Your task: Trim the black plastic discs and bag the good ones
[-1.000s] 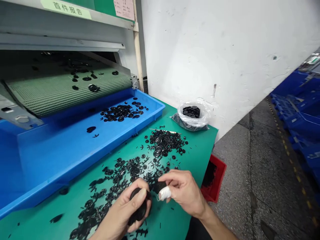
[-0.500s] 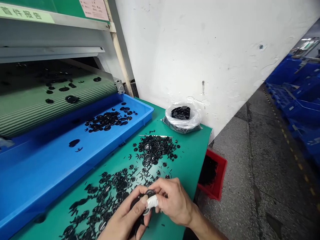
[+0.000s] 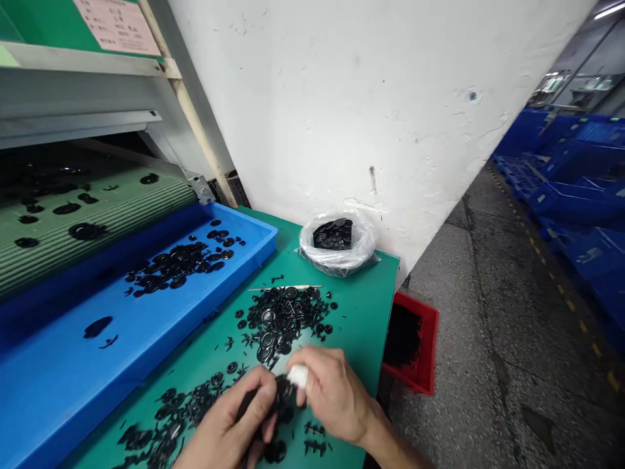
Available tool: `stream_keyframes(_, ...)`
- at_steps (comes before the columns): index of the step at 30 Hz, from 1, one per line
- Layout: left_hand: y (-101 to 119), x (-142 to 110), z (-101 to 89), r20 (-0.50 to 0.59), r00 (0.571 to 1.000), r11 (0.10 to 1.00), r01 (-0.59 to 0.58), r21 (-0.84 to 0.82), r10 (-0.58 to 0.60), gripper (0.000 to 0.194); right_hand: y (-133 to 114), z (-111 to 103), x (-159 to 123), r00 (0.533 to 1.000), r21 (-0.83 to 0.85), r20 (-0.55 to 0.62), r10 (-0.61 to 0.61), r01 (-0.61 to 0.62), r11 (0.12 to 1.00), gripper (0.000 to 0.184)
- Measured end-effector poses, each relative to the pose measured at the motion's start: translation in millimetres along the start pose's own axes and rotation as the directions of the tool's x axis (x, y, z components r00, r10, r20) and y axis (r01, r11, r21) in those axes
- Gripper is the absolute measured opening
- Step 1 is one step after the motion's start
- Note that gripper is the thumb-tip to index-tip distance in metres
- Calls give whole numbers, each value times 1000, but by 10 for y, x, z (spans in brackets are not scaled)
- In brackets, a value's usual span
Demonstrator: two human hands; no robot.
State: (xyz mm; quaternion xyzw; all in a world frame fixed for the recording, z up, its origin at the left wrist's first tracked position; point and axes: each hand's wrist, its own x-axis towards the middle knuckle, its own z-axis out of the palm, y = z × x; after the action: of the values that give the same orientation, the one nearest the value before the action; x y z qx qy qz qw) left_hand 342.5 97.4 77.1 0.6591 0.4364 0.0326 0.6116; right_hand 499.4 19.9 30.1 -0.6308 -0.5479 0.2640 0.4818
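Both my hands meet low over the green table [image 3: 361, 306]. My left hand [image 3: 229, 423] is closed round a stack of black round plastic parts [image 3: 283, 394]. My right hand [image 3: 332, 391], with white tape on one fingertip, pinches the same black parts from the right. Loose black discs and small sprue bits [image 3: 280, 316] lie scattered on the table just beyond my fingers, and more lie to the left [image 3: 168, 417].
A blue tray [image 3: 146, 326] with black discs sits at left under a green ribbed conveyor belt [image 3: 97, 215]. A clear bag of black parts [image 3: 336, 244] stands by the white wall. A red bin [image 3: 413, 345] sits on the floor beside the table. Blue crates [image 3: 576, 195] line the far right.
The view has swung to the right and down. My hands have come closer together, and the right hand now presses against the black parts held in my left hand.
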Motion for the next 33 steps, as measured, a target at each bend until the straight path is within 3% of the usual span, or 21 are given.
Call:
stream_keyframes(4, 538, 282, -82, -18, 979, 970, -200, 137, 205, 41, 169, -146, 5, 998, -69, -66, -6, 2, 998, 41)
stream_keyframes(6, 879, 523, -45, -4, 902, 885, -421, 198, 431, 34, 254, -143, -5, 992, -100, -86, -93, 85, 991, 43)
stream_keyframes(9, 1383, 966, 100, 10, 816, 774, -552, 310, 578, 28, 353, -113, -20, 956, -139, -205, -210, 184, 973, 40)
stream_keyframes(13, 1834, 1543, 292, 135, 727, 586, -636, 502, 674, 17, 400, -95, -71, 921, -186, -293, -255, 207, 960, 29)
stream_keyframes(17, 1971, 1891, 357, 377, 689, 376, -681, 629, 619, 17, 316, -86, -161, 922, -205, -168, -349, 313, 927, 25)
stream_keyframes(20, 1967, 1902, 341, 420, 654, 264, -688, 676, 629, 19, 221, -174, -128, 924, -257, -17, -382, 366, 895, 24)
stream_keyframes(23, 1891, 1733, 261, 328, 620, 213, -637, 741, 713, 23, 193, -374, 117, 985, -391, -33, -167, 140, 910, 36)
stream_keyframes(25, 1754, 1573, 173, 241, 600, 211, -583, 784, 763, 31, 218, -510, 379, 999, -549, -42, 13, -34, 835, 40)
stream_keyframes(29, 1162, 1280, -9, 145, 611, 249, -514, 821, 779, 32, 271, -613, 852, 995, -624, 30, 93, -54, 779, 30)
stream_keyframes(33, 375, 1055, -112, 203, 689, 265, -508, 820, 695, 29, 257, -559, 972, 983, -631, 125, 137, -28, 776, 19)
